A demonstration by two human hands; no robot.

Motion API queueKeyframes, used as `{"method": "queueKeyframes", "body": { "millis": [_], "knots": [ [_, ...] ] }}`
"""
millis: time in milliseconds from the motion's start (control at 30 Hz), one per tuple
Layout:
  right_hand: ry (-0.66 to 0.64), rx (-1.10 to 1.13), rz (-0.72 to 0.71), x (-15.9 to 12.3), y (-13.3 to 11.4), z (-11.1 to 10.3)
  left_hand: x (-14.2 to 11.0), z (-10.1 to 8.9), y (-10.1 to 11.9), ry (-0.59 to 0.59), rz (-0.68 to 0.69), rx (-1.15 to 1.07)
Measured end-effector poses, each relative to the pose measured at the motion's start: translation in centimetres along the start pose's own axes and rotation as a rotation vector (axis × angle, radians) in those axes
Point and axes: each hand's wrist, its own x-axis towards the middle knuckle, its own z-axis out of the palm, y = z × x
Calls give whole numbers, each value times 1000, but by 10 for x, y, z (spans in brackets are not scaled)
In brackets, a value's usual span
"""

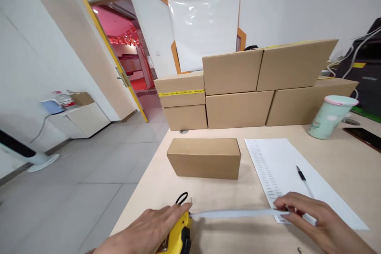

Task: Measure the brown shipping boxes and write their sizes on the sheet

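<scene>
My left hand (151, 224) wraps round a yellow tape measure case (178, 238) at the near edge of the wooden table (342, 170). Its blade (235, 213) runs out flat to the right, and my right hand (312, 216) pinches the blade's end over a printed white sheet (285, 166). A black pen (303, 176) lies on that sheet. A small closed cardboard box (205, 156) sits on the table just beyond the blade.
A wall of stacked cardboard boxes (238, 87) lines the table's far edge. A mint green cup (329, 117) and a dark phone (363, 137) stand at the right. Open tiled floor (74, 182) lies to the left, with a low white cabinet (83, 121) and an open doorway (127, 51).
</scene>
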Motion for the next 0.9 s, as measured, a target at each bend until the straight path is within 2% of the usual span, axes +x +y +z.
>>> {"method": "queueKeyframes", "body": {
  "millis": [100, 200, 267, 367, 467, 533, 633, 700, 733, 767, 833, 900],
  "knots": [
    [-77, -2, 34, -1, 11, 12, 20, -2, -3, -76, -6, 73],
    [-173, -26, 44, 5, 15, 12, 31, -5, -4, -132, 9, 67],
    [-214, -14, 41, 12, 11, 14, 34, -5, -5, -139, 32, 69],
    [-269, 36, 10, 21, -2, 34, 39, -3, -8, -127, 52, 85],
    [-268, 41, -34, 29, -13, 57, 46, 0, -10, -103, 44, 95],
    [-208, 53, -48, 33, -11, 59, 50, 1, -13, -97, 13, 99],
    [33, -12, 45, 35, 11, 33, 54, 3, -23, -51, -37, 124],
    [247, -230, 270, 31, 34, 6, 56, 4, -33, -16, -58, 158],
    [296, -364, 414, 28, 45, -6, 58, 5, -38, -5, -64, 179],
    [293, -482, 539, 24, 56, -17, 60, 5, -43, 4, -67, 198],
    [231, -630, 679, 17, 75, -28, 64, 5, -49, 33, -64, 221],
    [146, -637, 682, 11, 87, -29, 65, 6, -52, 83, -70, 227]
  ]
}}
